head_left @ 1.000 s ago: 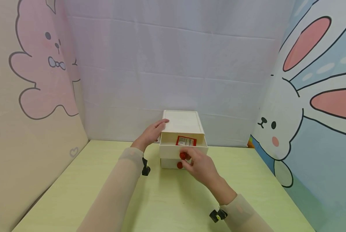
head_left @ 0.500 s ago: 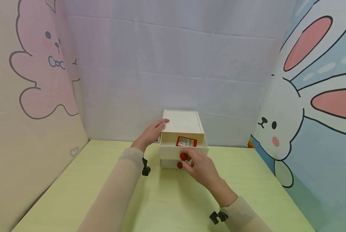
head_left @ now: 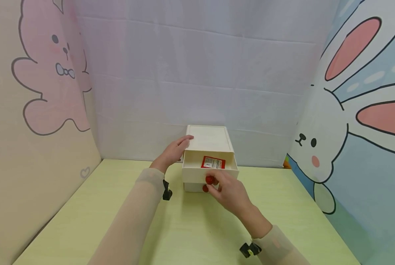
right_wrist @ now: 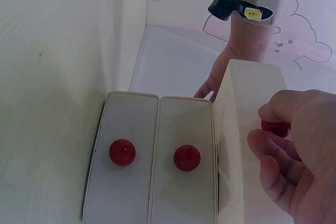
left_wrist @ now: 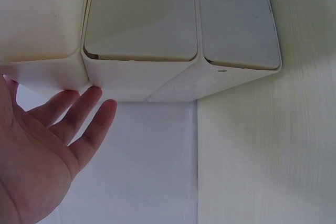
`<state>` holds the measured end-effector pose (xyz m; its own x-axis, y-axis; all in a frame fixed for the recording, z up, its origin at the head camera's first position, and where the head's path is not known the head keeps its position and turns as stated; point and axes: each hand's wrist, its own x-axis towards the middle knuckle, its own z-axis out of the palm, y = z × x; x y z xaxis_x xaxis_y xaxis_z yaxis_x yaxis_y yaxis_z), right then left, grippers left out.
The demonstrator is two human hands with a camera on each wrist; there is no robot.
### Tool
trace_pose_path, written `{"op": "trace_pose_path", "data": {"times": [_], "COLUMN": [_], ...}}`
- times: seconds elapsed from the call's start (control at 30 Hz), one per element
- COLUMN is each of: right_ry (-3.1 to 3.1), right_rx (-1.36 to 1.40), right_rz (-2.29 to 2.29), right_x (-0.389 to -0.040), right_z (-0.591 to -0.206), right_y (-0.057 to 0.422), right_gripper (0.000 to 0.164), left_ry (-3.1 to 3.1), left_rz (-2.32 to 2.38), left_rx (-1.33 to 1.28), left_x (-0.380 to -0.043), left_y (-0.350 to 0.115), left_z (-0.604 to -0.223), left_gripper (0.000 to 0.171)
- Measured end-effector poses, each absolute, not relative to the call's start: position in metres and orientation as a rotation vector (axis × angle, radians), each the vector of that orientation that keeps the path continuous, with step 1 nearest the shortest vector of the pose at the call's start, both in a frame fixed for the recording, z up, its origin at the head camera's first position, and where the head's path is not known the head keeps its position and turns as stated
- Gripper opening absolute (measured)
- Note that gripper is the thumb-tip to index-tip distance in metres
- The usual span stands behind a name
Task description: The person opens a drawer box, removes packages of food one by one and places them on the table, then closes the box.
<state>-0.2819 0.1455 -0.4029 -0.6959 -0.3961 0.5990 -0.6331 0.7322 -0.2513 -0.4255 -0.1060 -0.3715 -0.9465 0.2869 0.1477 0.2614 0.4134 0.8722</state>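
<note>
A white drawer cabinet (head_left: 209,138) with red round knobs stands against the back curtain. Its top drawer (head_left: 194,175) is pulled partway out, and a red-edged printed label (head_left: 213,162) shows inside. My right hand (head_left: 229,192) pinches that drawer's red knob (head_left: 209,180) between thumb and fingers. In the right wrist view, two lower drawers with red knobs (right_wrist: 187,158) are closed. My left hand (head_left: 172,154) rests against the cabinet's upper left side. The left wrist view has its fingers (left_wrist: 94,129) extended, fingertips at the white side wall.
The cabinet stands on a pale yellow-green table (head_left: 184,235). A white curtain (head_left: 197,73) hangs close behind it. Cartoon-printed side panels, a pink one (head_left: 52,92) at left and a rabbit one (head_left: 320,154) at right, flank the table.
The top drawer has slid slightly farther out toward me, its knob and my right hand moving with it. My left hand stays in place on the cabinet.
</note>
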Motion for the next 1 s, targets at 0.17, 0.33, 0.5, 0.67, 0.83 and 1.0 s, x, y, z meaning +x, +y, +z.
{"op": "trace_pose_path", "data": {"times": [0.17, 0.33, 0.5, 0.67, 0.83, 1.0], "right_ry": [-2.415, -2.399, -2.397, -2.389, -2.362, -2.350], "right_rx": [0.780, 0.789, 0.793, 0.803, 0.813, 0.804], "right_rz": [0.608, 0.605, 0.617, 0.621, 0.598, 0.580], "right_x": [-0.2807, -0.2792, -0.2772, -0.2768, -0.2768, -0.2761], "right_z": [-0.4038, -0.4050, -0.4058, -0.4071, -0.4083, -0.4082], "right_y": [0.1458, 0.1461, 0.1463, 0.1466, 0.1470, 0.1470], "right_gripper": [0.039, 0.039, 0.039, 0.039, 0.039, 0.038], "left_ry": [2.626, 2.625, 2.622, 2.609, 2.608, 2.607], "left_rz": [1.613, 1.612, 1.612, 1.623, 1.630, 1.632], "left_rx": [0.523, 0.515, 0.512, 0.514, 0.508, 0.506], "left_x": [-0.4270, -0.4268, -0.4277, -0.4292, -0.4303, -0.4307], "left_y": [-0.1063, -0.1057, -0.1047, -0.1045, -0.1048, -0.1046], "left_z": [-0.3724, -0.3717, -0.3725, -0.3737, -0.3746, -0.3746], "left_gripper": [0.054, 0.054, 0.054, 0.054, 0.054, 0.054]}}
